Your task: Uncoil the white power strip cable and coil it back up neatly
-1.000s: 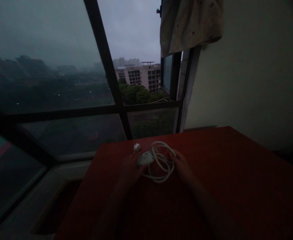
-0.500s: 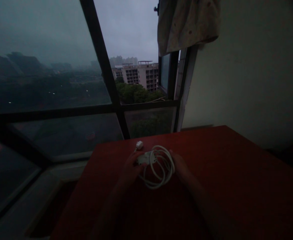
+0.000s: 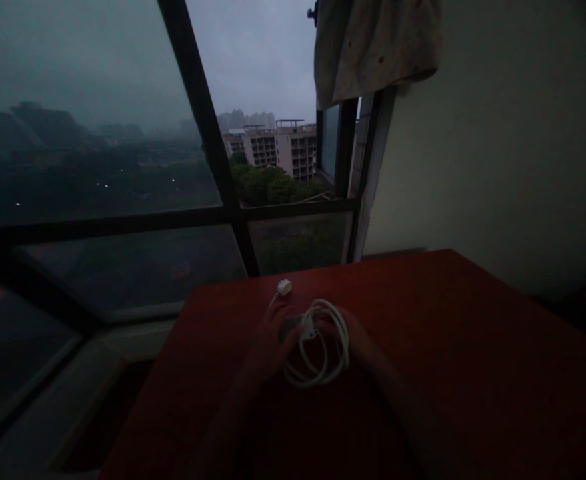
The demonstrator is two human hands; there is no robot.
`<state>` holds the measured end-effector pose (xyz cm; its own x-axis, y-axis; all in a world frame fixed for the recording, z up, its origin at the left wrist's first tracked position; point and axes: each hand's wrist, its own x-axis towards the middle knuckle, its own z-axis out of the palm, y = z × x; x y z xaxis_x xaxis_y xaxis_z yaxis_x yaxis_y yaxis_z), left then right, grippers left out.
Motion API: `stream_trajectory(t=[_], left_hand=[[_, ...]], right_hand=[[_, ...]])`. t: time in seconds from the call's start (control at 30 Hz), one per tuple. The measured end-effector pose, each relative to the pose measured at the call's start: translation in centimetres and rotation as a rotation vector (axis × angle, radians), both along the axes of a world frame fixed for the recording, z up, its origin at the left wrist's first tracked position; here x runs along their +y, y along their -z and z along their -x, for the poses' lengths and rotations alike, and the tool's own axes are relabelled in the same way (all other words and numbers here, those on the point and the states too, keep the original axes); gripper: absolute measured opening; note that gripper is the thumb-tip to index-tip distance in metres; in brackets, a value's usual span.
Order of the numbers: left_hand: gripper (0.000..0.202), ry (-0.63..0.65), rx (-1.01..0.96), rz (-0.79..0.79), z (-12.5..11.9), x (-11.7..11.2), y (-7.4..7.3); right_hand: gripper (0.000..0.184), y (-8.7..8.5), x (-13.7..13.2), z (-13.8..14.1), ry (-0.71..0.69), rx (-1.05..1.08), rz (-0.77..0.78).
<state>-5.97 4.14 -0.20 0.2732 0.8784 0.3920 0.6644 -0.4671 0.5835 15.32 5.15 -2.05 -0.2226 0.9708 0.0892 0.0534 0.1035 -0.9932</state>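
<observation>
A white power strip (image 3: 309, 327) is partly hidden by fingers and cable, above the red-brown table. My left hand (image 3: 274, 337) is closed around its left end, thumb on the near side. Loops of white cord (image 3: 343, 350) hang coiled at the strip's right end and droop towards me. My right hand (image 3: 351, 333) reaches in from the right behind these loops, its fingers curled at the cord and the strip's right end. Beyond my left hand, the white plug (image 3: 284, 287) lies near the table's far edge, with a short length of cord running back to the hand.
The red-brown table (image 3: 423, 320) fills the lower view. Along its far side stand dark-framed windows (image 3: 233, 213), one pane open, with buildings and trees outside. A curtain (image 3: 373, 53) hangs at the upper right beside a pale wall (image 3: 487, 147). The light is dim.
My right hand has moved left, its fingers now in behind the cord loops. The strip has turned and come slightly nearer to me. The plug has shifted a little to the right.
</observation>
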Motion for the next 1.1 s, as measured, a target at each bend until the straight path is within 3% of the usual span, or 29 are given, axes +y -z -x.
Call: stream_trajectory(t=[0.17,0.3,0.47,0.63,0.9,1.1], left_hand=[[0.049,0.037,0.135,-0.078,-1.3,-0.9,0.2],[0.04,-0.003,0.158,-0.122,-1.8,-1.0,0.5],[0.042,-0.076,0.173,-0.12,-1.9,-0.9,0.6],[0.053,-0.059,0.161,-0.098,-1.6,-0.9,0.6],[0.048,-0.161,0.163,-0.11,-1.2,-0.5,0.2],[0.044,-0.287,0.173,-0.084,-0.9,-0.3,-0.1]], right_hand=[[0.039,0.2,0.2,-0.3,-0.089,-0.028,-0.043],[0.04,0.0,0.0,-0.3,-0.114,-0.025,-0.045],[0.045,-1.0,-0.7,0.1,-0.116,0.026,0.048],[0.045,-2.0,-1.1,0.4,-0.127,0.121,0.122],[0.037,0.0,0.4,-0.6,0.073,-0.004,0.029],[0.037,-0.4,0.5,-0.9,0.173,0.028,0.062]])
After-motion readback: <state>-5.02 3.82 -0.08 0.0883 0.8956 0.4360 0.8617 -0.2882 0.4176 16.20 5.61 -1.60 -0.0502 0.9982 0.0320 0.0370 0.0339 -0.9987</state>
